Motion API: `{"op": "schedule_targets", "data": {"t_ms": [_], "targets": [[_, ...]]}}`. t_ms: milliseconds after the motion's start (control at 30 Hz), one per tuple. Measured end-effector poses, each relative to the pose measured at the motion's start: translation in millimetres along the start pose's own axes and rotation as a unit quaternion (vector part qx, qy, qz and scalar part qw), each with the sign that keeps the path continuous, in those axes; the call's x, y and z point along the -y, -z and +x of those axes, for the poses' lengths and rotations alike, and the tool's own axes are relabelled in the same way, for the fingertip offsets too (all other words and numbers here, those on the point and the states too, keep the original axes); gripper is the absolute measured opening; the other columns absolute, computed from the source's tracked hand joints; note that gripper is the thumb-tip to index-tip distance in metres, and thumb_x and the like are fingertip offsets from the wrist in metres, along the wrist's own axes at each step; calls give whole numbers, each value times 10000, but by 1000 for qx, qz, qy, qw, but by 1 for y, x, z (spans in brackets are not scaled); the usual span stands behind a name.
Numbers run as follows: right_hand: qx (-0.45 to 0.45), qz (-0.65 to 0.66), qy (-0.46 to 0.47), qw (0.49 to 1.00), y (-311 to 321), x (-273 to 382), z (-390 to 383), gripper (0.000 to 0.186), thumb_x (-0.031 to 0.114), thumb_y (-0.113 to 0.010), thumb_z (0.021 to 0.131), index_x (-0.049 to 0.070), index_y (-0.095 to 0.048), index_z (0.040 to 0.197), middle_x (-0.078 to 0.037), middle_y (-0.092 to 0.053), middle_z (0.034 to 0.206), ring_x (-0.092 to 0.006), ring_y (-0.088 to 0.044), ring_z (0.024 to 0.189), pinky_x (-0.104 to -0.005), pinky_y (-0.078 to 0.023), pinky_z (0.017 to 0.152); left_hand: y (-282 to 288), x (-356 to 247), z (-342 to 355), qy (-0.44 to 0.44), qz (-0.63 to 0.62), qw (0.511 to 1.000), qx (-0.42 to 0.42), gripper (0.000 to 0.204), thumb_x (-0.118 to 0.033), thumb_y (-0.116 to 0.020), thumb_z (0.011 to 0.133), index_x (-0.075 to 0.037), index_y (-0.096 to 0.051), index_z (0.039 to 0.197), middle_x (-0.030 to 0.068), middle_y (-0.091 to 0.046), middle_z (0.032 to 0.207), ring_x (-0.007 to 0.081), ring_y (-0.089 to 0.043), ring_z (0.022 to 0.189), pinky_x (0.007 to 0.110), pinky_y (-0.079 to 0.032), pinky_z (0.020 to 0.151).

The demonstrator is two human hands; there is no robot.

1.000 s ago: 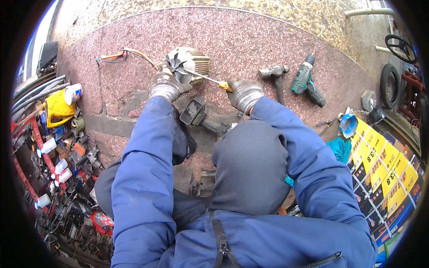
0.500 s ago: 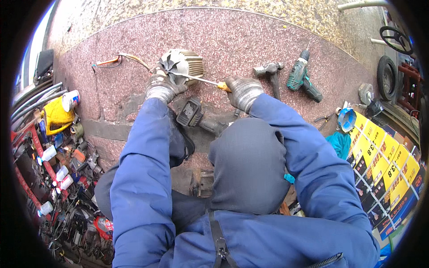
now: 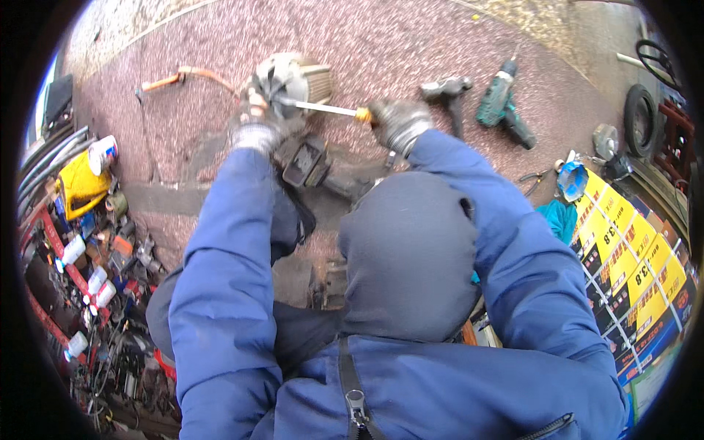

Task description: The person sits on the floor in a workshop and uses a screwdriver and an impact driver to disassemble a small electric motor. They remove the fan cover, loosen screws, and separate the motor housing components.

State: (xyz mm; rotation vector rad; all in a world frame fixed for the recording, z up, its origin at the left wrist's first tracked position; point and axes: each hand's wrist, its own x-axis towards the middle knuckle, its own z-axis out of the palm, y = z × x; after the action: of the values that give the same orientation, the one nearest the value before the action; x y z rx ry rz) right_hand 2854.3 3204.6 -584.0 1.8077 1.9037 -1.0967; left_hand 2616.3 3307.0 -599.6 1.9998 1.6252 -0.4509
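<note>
My left hand [image 3: 257, 126], in a dirty grey work glove, is closed on the near left side of a finned electric motor [image 3: 317, 82]. The motor lies with its bladed fan [image 3: 273, 76] toward that hand. In my gloved right hand [image 3: 400, 122] is the yellow handle of a screwdriver [image 3: 328, 108]. Its long metal shaft points left across the motor's end, with the tip in at the fan blades. Whether the tip touches a blade or the hub is hard to tell. An orange-sheathed cable [image 3: 209, 73] trails left from the motor.
Right of my right hand lie a hammer [image 3: 449, 92] and a teal cordless drill [image 3: 501, 103]. A black power tool [image 3: 306, 163] lies near my knees. Mixed parts and bottles [image 3: 95, 282] crowd the left; yellow strapped boxes [image 3: 634, 264] stand at right, beside pliers [image 3: 533, 180].
The view has shifted and blurred a little. The screwdriver's shaft now lies flatter, and its tip sits more to the left at the fan. Both hands keep their holds.
</note>
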Motion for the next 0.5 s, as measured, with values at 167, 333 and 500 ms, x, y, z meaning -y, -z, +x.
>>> {"op": "schedule_targets", "data": {"t_ms": [167, 333, 500], "targets": [[-21, 44, 2, 999, 15, -2, -14, 235, 261, -527, 908, 134, -596, 1093, -142, -668, 980, -316, -666, 908, -467, -516, 769, 12, -4, -5, -23, 52, 997, -56, 1231, -367, -904, 489, -7, -214, 1443, 184, -560, 1274, 312, -577, 1140, 364, -480, 968], [-23, 58, -18, 998, 28, 5, -16, 224, 247, -518, 905, 110, -615, 1054, -154, -681, 928, -328, -670, 874, -462, -517, 746, 19, -5, -2, 55, -66, 996, 28, 1272, -387, -895, 486, 8, -179, 1460, 206, -507, 1331, 333, -531, 1200, 359, -446, 1012], [1, 50, -2, 999, 23, 6, 0, 253, 288, -577, 870, 121, -629, 1053, -159, -685, 872, -336, -672, 842, -464, -520, 731, 15, -2, 2, 93, -11, 995, 35, 1233, -406, -884, 510, 8, -205, 1452, 186, -483, 1366, 320, -507, 1226, 352, -428, 1034]]}}
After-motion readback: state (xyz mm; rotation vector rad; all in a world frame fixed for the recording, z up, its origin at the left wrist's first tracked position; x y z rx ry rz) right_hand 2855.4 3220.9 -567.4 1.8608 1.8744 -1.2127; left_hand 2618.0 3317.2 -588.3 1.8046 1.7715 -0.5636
